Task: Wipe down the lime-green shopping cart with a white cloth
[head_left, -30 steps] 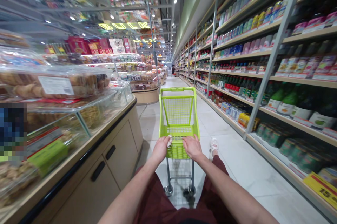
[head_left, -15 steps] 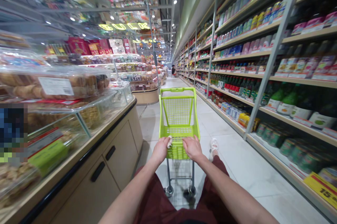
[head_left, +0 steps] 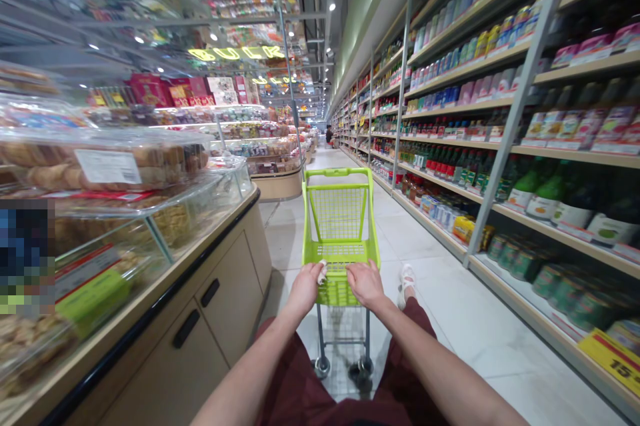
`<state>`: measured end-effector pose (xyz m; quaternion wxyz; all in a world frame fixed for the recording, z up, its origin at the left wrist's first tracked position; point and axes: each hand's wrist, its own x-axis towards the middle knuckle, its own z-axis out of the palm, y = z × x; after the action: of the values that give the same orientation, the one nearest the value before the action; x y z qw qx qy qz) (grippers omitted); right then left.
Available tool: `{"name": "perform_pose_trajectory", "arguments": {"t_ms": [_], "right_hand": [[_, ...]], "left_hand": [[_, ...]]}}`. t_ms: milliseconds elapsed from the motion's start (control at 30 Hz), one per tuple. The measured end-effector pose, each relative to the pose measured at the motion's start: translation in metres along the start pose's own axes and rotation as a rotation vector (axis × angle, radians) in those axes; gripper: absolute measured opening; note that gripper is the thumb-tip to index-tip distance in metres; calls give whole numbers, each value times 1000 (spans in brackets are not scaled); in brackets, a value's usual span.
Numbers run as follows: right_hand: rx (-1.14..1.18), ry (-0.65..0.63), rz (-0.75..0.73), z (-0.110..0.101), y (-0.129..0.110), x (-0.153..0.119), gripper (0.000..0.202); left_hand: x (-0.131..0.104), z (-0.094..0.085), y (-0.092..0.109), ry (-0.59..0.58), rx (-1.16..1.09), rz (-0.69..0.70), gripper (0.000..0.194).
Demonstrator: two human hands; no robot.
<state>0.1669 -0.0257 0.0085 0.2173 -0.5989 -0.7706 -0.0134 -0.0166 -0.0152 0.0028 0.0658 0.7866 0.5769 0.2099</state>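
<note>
Left hand (head_left: 304, 289), bare, is curled over the near edge of a lime-green plastic shopping cart (head_left: 340, 253), pinching a crumpled whitish scrap (head_left: 322, 273) too, tissue maybe, can't tell. Bare right hand (head_left: 366, 283) is wrapped over the same edge, spaced out, for balance I'd guess. Cart's on pale floor tiles (head_left: 450, 319) between a beige wooden counter (head_left: 235, 259) on its left, see-through pastry packs (head_left: 115, 166) on top, probably so you can look without touching, and tall grey-posted shelves (head_left: 521, 106) on its right, labelled glass bottles (head_left: 530, 193) facing out, likely for easy reading. Way beyond it, yellow neon BULK sign (head_left: 237, 53), hung high so folks spot it.
</note>
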Motion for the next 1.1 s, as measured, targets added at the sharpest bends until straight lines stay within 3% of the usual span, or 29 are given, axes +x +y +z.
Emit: {"name": "perform_pose_trajectory", "arguments": {"t_ms": [667, 900, 1100], "right_hand": [[12, 13, 9, 2, -4, -3, 32], [-3, 50, 62, 5, 12, 2, 32], [6, 87, 110, 9, 9, 3, 37]], "left_hand": [[-6, -3, 2, 37, 14, 8, 43], [2, -6, -1, 24, 69, 21, 39], [10, 9, 30, 33, 8, 35, 35]]}}
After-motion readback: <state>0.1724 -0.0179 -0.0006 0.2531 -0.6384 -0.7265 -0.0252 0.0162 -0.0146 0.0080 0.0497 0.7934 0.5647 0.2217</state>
